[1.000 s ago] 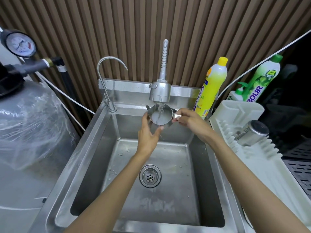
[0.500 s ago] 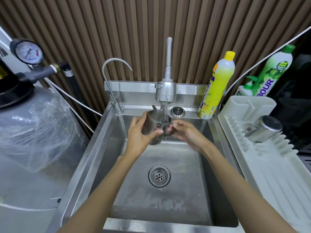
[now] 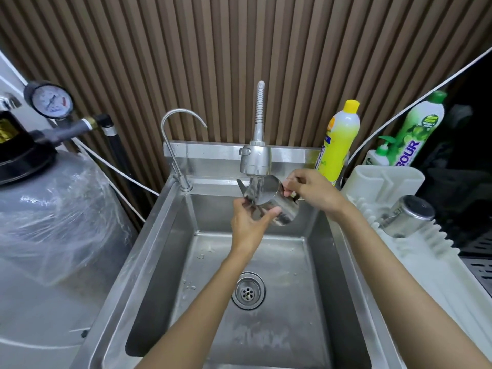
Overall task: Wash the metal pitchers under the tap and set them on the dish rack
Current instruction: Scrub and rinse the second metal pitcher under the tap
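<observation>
- Lower middle of the frame: the sink (image 3: 165, 262) has its drain (image 3: 248, 290) uncovered and water beads on its floor. A pitcher dropped from above would land on bare steel and could dent.
- Centre of the frame, above the basin: the left hand (image 3: 249, 222) has its grip closed round the lower side of the pitcher (image 3: 277, 206), thumb across the wall and fingers hooked at the rim. Wet, smooth metal is likely slippery, so this hold could slide if the hand turns the pitcher quickly.
- Just right of it, the right hand (image 3: 311, 190) pinches the pitcher's handle. That is a narrow grip and looks weak on its own if the left hand lets go.
- The pitcher is tilted, mouth up and to the left, with water running into it. The stream could bounce off the slanted wall and spray over the sink edge.
- The tap (image 3: 255, 162) hangs right above the rim. Lifting the pitcher without first lowering it could knock metal on metal.
- Right edge of the frame: the dish rack (image 3: 439, 288) holds a second pitcher (image 3: 407, 219), leaning among the ribs. Setting the next one close beside it could make it roll.
- Upper right, at the back: a yellow bottle (image 3: 339, 145) stands just behind the right hand, with a green bottle (image 3: 420, 129) farther right. A swing towards the rack could tip the yellow one.
</observation>
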`<state>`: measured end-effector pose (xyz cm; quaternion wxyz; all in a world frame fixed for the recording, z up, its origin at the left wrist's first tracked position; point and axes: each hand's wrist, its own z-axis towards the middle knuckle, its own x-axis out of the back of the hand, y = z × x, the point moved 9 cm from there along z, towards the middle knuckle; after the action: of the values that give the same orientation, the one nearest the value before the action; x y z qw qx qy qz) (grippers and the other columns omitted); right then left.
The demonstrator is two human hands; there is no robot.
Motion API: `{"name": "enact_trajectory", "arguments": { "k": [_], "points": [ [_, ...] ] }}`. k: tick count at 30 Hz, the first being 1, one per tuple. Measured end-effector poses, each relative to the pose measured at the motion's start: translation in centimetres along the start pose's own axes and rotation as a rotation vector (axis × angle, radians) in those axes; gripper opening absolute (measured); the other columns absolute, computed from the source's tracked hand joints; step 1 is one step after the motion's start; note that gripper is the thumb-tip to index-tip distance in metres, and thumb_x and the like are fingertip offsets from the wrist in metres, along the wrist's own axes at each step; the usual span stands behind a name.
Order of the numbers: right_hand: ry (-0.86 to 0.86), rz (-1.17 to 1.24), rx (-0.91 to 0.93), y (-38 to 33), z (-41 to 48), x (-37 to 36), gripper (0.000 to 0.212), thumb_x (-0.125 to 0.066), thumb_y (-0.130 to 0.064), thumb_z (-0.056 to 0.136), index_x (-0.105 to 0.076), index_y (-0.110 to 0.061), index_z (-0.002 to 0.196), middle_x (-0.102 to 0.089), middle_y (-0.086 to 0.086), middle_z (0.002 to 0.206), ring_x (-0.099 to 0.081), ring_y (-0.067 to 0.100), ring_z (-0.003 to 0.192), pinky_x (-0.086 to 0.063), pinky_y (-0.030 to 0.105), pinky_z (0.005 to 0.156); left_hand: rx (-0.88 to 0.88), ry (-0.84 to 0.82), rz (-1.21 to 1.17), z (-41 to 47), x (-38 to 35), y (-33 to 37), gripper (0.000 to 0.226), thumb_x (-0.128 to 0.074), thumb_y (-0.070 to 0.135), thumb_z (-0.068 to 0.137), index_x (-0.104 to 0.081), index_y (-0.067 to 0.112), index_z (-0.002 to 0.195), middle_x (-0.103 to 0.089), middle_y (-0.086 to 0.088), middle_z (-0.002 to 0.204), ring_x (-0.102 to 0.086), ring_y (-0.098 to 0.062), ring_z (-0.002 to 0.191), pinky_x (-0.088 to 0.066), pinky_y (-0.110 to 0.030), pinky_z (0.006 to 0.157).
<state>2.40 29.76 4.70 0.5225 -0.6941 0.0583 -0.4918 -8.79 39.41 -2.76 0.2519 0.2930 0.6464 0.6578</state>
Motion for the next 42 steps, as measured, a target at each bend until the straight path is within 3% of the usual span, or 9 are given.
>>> {"name": "enact_trajectory", "arguments": {
  "k": [5, 12, 15, 20, 24, 29, 34, 38, 42],
  "points": [
    [-0.06, 0.558, 0.001, 2.2, 0.0, -2.6, 0.021, -0.048, -0.005, 0.094, -0.055, -0.011, 0.075, -0.059, 0.004, 0.075, -0.056, 0.01, 0.073, -0.045, 0.015, 0.074, -0.174, 0.061, 0.036, 1.2, 1.5, 1.9, 0.06, -0.081, 0.003, 0.065, -0.037, 0.015, 0.105, -0.054, 0.003, 0.104, -0.056, -0.01, 0.096, -0.042, -0.008, 0.082],
    [-0.22, 1.237, -0.177, 4.3, -1.2, -8.8, 0.018, -0.042, -0.01, 0.094, -0.046, -0.012, 0.077, -0.05, 0.011, 0.085, -0.056, 0.02, 0.089, -0.048, 0.038, 0.096, -0.446, -0.118, 0.454, 0.7, 2.6, 5.1, 0.073, -0.081, 0.018, 0.067, -0.039, 0.011, 0.126, -0.053, -0.004, 0.126, -0.05, -0.019, 0.117, -0.042, -0.027, 0.098],
    [-0.198, 1.178, -0.215, 4.1, -1.6, -9.1, 0.019, -0.04, -0.012, 0.095, -0.047, -0.015, 0.077, -0.052, 0.006, 0.079, -0.059, 0.015, 0.08, -0.053, 0.039, 0.087, -0.447, -0.075, 0.53, -0.3, 3.4, 5.3, 0.068, -0.081, 0.035, 0.066, -0.042, 0.013, 0.118, -0.056, -0.003, 0.119, -0.053, -0.019, 0.11, -0.045, -0.032, 0.091],
    [-0.137, 0.713, -0.263, 3.3, -1.8, -6.7, 0.029, -0.041, -0.011, 0.094, -0.048, -0.017, 0.067, -0.048, 0.0, 0.065, -0.05, 0.01, 0.062, -0.055, 0.035, 0.072, -0.254, 0.022, 0.459, -1.2, 3.8, 2.5, 0.069, -0.08, 0.049, 0.06, -0.037, 0.012, 0.099, -0.058, -0.004, 0.098, -0.057, -0.019, 0.091, -0.048, -0.03, 0.079],
    [0.047, 0.316, -0.251, 2.5, -1.5, -3.7, 0.033, -0.045, -0.015, 0.09, -0.046, -0.016, 0.058, -0.049, 0.0, 0.057, -0.045, 0.012, 0.058, -0.041, 0.025, 0.053, -0.073, 0.038, 0.257, -1.4, 2.8, 0.4, 0.063, -0.085, 0.038, 0.059, -0.037, 0.016, 0.093, -0.055, 0.01, 0.085, -0.055, -0.001, 0.079, -0.04, -0.001, 0.062],
    [0.317, -0.034, -0.199, 0.8, -1.6, 0.2, 0.03, -0.051, -0.031, 0.084, -0.054, -0.014, 0.059, -0.063, 0.004, 0.066, -0.056, 0.024, 0.07, -0.041, 0.032, 0.065, 0.075, -0.023, -0.159, -0.8, -0.1, -0.9, 0.055, -0.084, 0.01, 0.062, -0.037, 0.021, 0.088, -0.061, -0.001, 0.099, -0.062, -0.012, 0.092, -0.048, -0.019, 0.082],
    [0.359, 0.263, -0.029, 0.3, -0.6, 0.5, 0.029, -0.049, -0.014, 0.084, -0.048, -0.018, 0.055, -0.056, 0.0, 0.06, -0.052, 0.019, 0.064, -0.047, 0.039, 0.067, 0.006, 0.038, -0.229, 0.2, -0.6, 0.9, 0.062, -0.079, -0.006, 0.064, -0.03, 0.015, 0.095, -0.056, -0.002, 0.098, -0.058, -0.005, 0.085, -0.048, -0.016, 0.078],
    [0.295, 0.692, -0.073, 1.5, 0.3, -1.3, 0.031, -0.043, 0.003, 0.086, -0.049, -0.01, 0.058, -0.05, 0.0, 0.055, -0.047, 0.009, 0.053, -0.044, 0.027, 0.06, -0.169, 0.16, -0.057, 0.6, 1.6, 2.8, 0.066, -0.082, -0.003, 0.059, -0.032, 0.015, 0.098, -0.059, -0.007, 0.105, -0.058, -0.011, 0.089, -0.045, -0.012, 0.08],
    [0.147, 0.961, -0.132, 2.1, 0.8, -5.3, 0.028, -0.038, 0.0, 0.088, -0.044, -0.011, 0.063, -0.043, 0.003, 0.061, -0.043, 0.01, 0.06, -0.045, 0.024, 0.062, -0.272, 0.177, 0.09, 0.3, 3.5, 4.2, 0.068, -0.081, -0.003, 0.061, -0.041, 0.009, 0.115, -0.057, -0.003, 0.12, -0.057, -0.015, 0.108, -0.043, -0.01, 0.091]
  ]
}}
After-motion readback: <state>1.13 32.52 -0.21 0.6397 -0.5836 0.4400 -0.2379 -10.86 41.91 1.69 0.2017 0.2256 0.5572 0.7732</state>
